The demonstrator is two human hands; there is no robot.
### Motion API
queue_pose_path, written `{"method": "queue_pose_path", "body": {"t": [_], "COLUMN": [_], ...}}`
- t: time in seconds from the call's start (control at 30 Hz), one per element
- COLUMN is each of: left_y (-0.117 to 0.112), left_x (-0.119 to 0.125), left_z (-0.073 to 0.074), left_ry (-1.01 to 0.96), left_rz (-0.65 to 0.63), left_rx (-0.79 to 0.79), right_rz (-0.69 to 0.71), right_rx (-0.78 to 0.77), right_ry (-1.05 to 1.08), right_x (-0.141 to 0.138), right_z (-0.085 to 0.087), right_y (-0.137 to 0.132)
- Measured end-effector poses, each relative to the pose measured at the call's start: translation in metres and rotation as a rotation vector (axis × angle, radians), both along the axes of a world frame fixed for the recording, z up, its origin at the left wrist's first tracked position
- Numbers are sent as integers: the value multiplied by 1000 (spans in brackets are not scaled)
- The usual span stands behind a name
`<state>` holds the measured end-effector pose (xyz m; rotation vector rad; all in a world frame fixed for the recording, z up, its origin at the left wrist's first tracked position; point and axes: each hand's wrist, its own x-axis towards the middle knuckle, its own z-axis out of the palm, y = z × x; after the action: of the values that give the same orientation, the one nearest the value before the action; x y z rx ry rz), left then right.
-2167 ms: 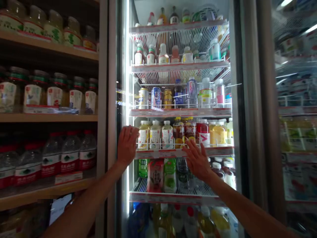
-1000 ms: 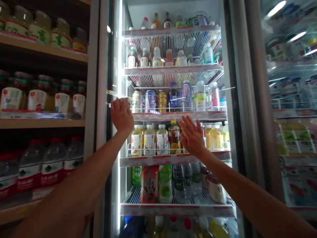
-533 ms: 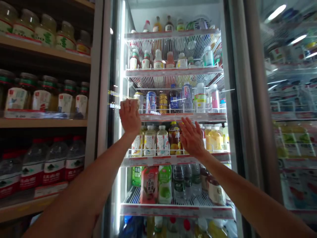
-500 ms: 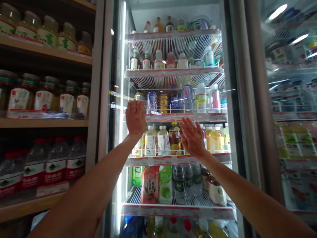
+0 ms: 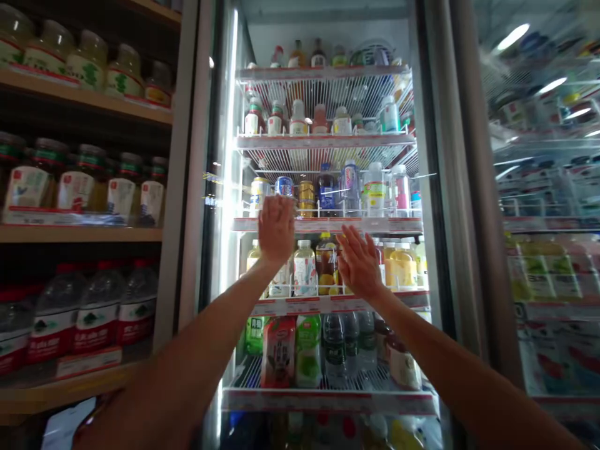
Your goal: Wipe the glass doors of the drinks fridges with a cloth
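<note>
Both hands are raised in front of a lit drinks fridge. My left hand (image 5: 276, 230) is upright, slightly blurred, with fingers stretched up and nothing in it. It covers part of the third shelf's price rail, below a blue can (image 5: 284, 186). My right hand (image 5: 360, 262) is also empty, its fingers extended and tilted up to the left. Nearest it is a dark tea bottle with a yellow cap (image 5: 327, 262). Between the hands stands a white-capped bottle with a pale label (image 5: 304, 267). Whether either hand touches glass, I cannot tell.
Wooden shelves on the left hold jars (image 5: 87, 59), dark-lidded bottles (image 5: 79, 178) and red-capped water bottles (image 5: 96, 303). Metal door frames (image 5: 473, 187) flank the fridge. Lower down are a red drink pack (image 5: 278, 352) and a green one (image 5: 308, 350). Another glass-fronted fridge stands at right.
My left hand has moved right and slightly down, closer to my right hand, uncovering a can on the third shelf. My right hand has barely shifted. The view has turned slightly.
</note>
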<state>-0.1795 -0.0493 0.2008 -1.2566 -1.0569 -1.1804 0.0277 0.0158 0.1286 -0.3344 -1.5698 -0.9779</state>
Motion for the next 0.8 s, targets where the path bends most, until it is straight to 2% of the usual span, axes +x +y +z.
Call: {"method": "queue_pose_path", "body": {"t": [0.1, 0.2, 0.27, 0.33, 0.43, 0.53, 0.6, 0.63, 0.7, 0.8], "left_y": [10, 12, 7, -2, -15, -19, -18, -17, -15, -12], "left_x": [35, 43, 30, 8, -24, -40, -41, -41, -40, -39], "left_z": [-24, -34, -35, -38, -49, -61, -66, -68, -69, -69], "left_ry": [137, 156, 189, 217, 209, 180, 146, 137, 137, 142], "left_rz": [-44, -121, -172, -173, -71, 32, 78, 95, 123, 143], "left_rx": [-83, -117, -147, -180, -224, -215, -180, -167, -158, -154], "right_rz": [81, 242, 306, 289, 198, 137, 108, 88, 40, -16], "right_rx": [-49, -116, -171, -228, -260, -230, -194, -176, -133, -45], "right_ry": [60, 81, -1, -72, -60, -67, -126, -150, -136, 127], "right_x": [-4, -21, -40, -64, -97, -114, -105, -91, -48, 31], "right_z": [7, 23, 35, 43, 46, 45, 47, 48, 52, 60], "right_y": [-5, -18, -27, -35, -42, -47, -46, -42, -26, 14]}}
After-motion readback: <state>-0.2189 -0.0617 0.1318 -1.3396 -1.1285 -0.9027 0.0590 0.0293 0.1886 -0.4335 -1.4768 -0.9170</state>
